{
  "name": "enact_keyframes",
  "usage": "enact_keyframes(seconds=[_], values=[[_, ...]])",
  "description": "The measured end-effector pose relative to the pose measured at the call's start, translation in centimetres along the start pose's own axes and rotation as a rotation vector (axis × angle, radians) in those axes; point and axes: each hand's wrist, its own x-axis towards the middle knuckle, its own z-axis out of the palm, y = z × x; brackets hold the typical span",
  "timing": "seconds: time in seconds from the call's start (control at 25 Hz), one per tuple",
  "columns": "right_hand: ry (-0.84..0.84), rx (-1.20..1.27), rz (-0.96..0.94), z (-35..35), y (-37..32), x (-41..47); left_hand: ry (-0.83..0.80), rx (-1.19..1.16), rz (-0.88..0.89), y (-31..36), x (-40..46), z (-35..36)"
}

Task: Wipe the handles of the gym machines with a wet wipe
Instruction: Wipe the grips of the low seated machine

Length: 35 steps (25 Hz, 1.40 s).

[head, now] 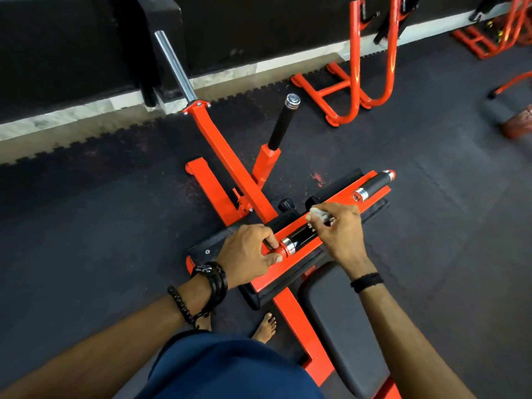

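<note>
Gym floor [86,226] background: your left hand [247,254] pinches the orange end of the near handle [299,236], right hand [341,228] fingers grip the wet wipe [318,213] on its far end; handles beyond your fingers likely remain.

I can read no text, label, brand or number anywhere in my view. The orange machine frame [290,272] and its black pad [342,321] carry no legible marking.

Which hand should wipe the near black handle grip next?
Right: the right hand already holds the white wet wipe on the black handle grip; the left hand pinches its orange end.
</note>
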Motion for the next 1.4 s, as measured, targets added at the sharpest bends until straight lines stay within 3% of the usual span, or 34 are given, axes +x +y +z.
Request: enact_keyframes(seconds=[0.16, 0.36, 0.56, 0.72, 0.84, 1.0, 1.12, 1.24, 1.4], values=[[-0.099, -0.331, -0.044, 1.2, -1.2, -0.4, 0.029, 0.032, 0.009, -0.2, 0.0, 0.4], [-0.636, -0.445, -0.109, 0.8, -4.7, 1.6, 0.022, 0.092, 0.043, -0.5, 0.1, 0.5], [-0.821, -0.853, 0.002, 0.0, -5.8, 7.1, 0.026, 0.112, 0.064, -0.2, 0.3, 0.3], [-1.156, -0.604, -0.038, 2.7, -8.8, 4.3, 0.038, 0.126, 0.056, -0.4, 0.1, 0.3], [-0.997, -0.725, -0.050, 0.8, -7.1, 5.9, 0.004, 0.157, 0.043, -1.2, -0.2, 0.2], [-0.743, -0.795, -0.017, 0.2, -5.0, 6.0, -0.167, 0.198, 0.044, -2.3, -1.6, 1.7], [-0.707, -0.558, -0.067, 1.8, -4.5, 3.1, -0.133, 0.075, 0.041, -2.3, -2.0, 1.9], [-0.477, -0.330, -0.012, 0.1, -1.8, 3.1, -0.011, -0.061, 0.029, -1.5, -1.9, 1.6], [-0.186, -0.057, -0.161, -1.5, 1.8, 2.9, 0.160, -0.094, 0.102, 0.6, -0.4, 1.7]])
